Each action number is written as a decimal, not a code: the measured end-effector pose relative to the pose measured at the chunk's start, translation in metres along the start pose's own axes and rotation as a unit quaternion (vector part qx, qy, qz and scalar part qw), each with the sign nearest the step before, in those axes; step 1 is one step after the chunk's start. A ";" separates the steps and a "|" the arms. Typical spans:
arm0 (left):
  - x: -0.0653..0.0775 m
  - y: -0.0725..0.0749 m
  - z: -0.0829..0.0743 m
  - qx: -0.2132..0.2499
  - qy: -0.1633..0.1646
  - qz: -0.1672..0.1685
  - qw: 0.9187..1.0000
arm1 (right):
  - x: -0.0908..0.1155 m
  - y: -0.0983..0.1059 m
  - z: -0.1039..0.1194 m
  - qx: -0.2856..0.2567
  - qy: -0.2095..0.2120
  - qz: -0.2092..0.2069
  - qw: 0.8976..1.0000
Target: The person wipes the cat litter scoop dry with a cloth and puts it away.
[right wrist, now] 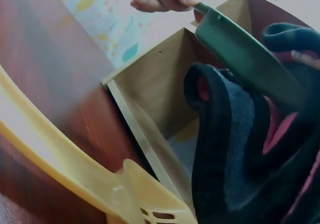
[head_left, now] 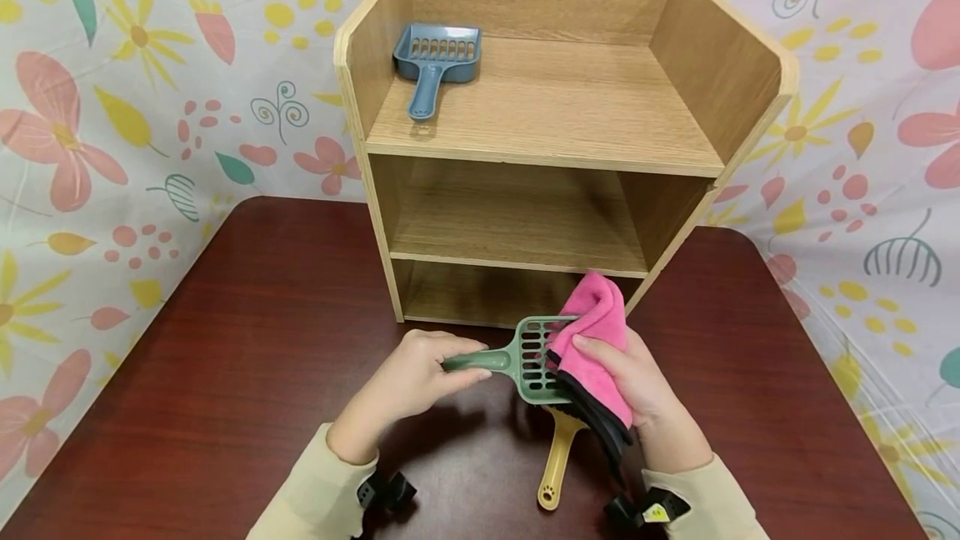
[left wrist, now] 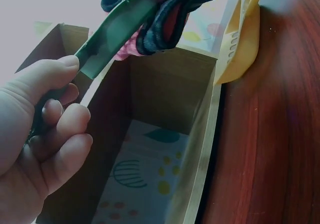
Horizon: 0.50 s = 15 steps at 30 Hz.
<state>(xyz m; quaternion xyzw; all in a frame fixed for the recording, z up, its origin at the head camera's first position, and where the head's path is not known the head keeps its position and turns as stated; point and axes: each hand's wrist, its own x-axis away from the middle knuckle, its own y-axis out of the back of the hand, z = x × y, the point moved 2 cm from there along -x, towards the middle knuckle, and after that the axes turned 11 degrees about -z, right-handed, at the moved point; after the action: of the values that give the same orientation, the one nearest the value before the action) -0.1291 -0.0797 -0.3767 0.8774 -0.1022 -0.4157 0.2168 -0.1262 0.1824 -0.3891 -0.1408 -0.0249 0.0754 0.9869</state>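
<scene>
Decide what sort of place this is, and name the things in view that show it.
Probably an indoor tabletop set-up, perhaps staged for recording: a wooden shelf stands on a dark red table, with a flower-printed backdrop behind it and at both sides.

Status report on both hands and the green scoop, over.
Left hand gripping green scoop by its handle. Right hand holding pink cloth against scoop. Yellow scoop below, possibly in the way.

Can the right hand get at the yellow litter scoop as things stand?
Not right away, it seems: the right hand holds the pink-and-black cloth. Once freed, probably yes: the yellow litter scoop lies close by, its handle uncovered.
</scene>
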 end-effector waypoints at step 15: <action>0.000 0.000 -0.001 -0.009 -0.008 -0.011 1.000 | 0.002 0.001 0.006 0.094 0.021 -0.080 0.992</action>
<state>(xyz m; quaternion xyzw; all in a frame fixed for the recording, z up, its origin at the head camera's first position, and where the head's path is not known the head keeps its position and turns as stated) -0.1283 -0.0791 -0.3756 0.8734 -0.0903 -0.4256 0.2187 -0.1252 0.1854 -0.3839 -0.0466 -0.0081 -0.0043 0.9989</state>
